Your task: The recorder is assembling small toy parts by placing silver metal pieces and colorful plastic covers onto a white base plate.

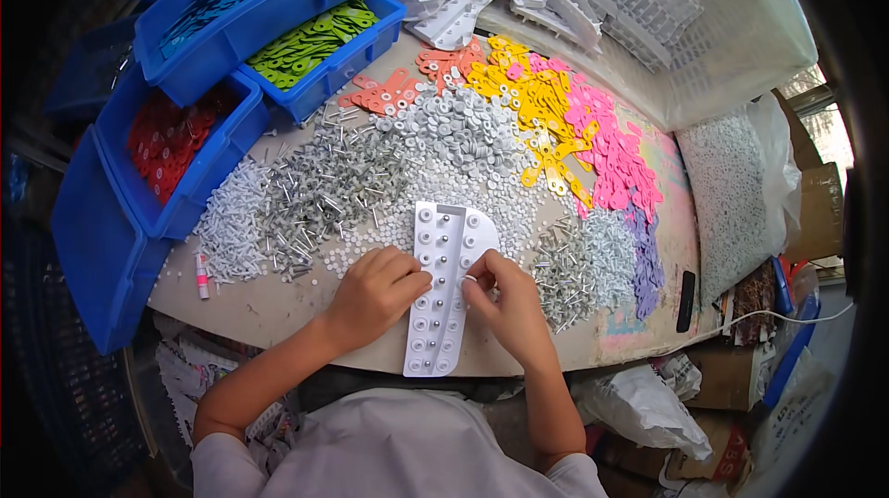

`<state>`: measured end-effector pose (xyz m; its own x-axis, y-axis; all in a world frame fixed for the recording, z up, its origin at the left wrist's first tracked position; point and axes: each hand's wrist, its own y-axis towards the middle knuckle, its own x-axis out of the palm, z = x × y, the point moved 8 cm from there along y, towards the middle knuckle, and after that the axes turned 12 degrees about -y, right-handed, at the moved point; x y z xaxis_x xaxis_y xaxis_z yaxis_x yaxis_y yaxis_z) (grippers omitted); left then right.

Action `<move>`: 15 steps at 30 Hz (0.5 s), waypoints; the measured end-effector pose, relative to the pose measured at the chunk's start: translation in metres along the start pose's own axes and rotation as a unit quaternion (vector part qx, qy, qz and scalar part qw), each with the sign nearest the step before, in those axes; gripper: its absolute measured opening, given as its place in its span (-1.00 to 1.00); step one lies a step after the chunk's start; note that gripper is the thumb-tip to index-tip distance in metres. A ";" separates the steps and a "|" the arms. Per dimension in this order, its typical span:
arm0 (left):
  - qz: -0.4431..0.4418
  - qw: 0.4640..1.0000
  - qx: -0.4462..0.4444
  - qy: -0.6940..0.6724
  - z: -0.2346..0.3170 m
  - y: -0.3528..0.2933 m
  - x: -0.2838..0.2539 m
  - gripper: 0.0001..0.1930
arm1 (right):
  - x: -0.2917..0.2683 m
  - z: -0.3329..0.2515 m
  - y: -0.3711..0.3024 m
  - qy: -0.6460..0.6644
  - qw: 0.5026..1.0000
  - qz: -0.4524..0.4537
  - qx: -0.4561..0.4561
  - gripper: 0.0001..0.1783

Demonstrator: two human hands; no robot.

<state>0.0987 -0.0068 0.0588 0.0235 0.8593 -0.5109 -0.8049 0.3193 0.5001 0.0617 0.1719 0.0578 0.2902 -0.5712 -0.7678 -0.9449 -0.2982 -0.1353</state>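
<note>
A long white plastic tray [439, 248] lies in front of me at the table's near edge. Round white pieces sit along both its sides, and a row of small metal heads runs down its middle channel. At its left edge my left hand [380, 294] is closed, fingertips curled against the side; whatever they hold is hidden. My right hand [500, 299] pinches a small white washer [470, 279] over the tray's right row. Just beyond the tray spread many small white discs [444, 191].
Metal pins [324, 174], white screws [236, 225], grey caps [463, 128] and yellow strips [532, 81], pink strips [607, 142] and purple strips [646, 262] are heaped around. Blue bins [176, 220] stand left, a clear bin [741, 54] far right. A glue tube [202, 276] lies left.
</note>
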 end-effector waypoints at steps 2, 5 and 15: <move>0.006 0.999 -0.037 -0.026 -0.006 0.001 -0.002 -0.90 | 0.001 0.002 0.000 0.011 1.000 -0.007 0.012 -0.84; 0.036 0.995 -0.086 -0.041 -0.018 0.007 -0.012 -0.90 | 0.005 0.010 -0.002 0.050 0.998 -0.010 0.037 -0.83; -0.003 0.997 -0.074 -0.025 -0.022 0.022 -0.006 -0.88 | 0.028 0.038 -0.006 0.267 0.958 -0.007 0.100 -0.81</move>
<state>0.0675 -0.0135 0.0577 0.0553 0.8778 -0.4759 -0.8833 0.2653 0.3866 0.0697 0.1871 0.0132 0.2892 -0.8939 -0.3424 -0.9348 -0.1868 -0.3020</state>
